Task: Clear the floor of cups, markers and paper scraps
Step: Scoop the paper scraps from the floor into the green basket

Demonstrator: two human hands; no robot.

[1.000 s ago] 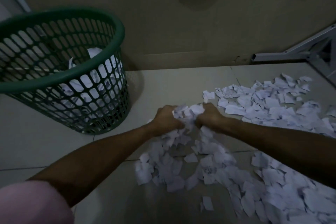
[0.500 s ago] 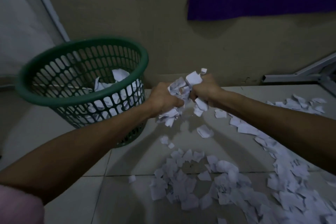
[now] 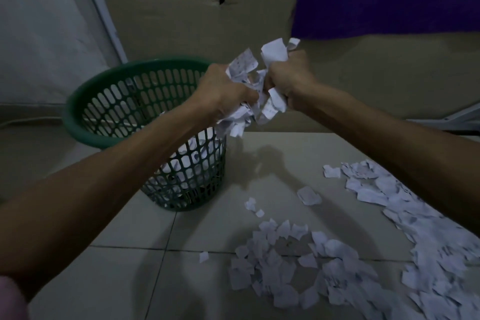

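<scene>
White paper wad (image 3: 255,91): clamped betw. both hands, raised off floor since 1 s ago, now at rim height just right of basket.
L hand (image 3: 224,92): fingers curled tight round wad.
R hand (image 3: 288,78): same, gripping from opposite side.
Green mesh basket (image 3: 124,112): upright, scraps already inside.
Loose scraps (image 3: 363,254): big spread on tiles, a few shed during lift.
Status: one load nearly at drop point; many more loads needed. No cups/markers in view.

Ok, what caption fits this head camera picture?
Two hands carry a bunch of paper scraps toward the green basket.
</scene>
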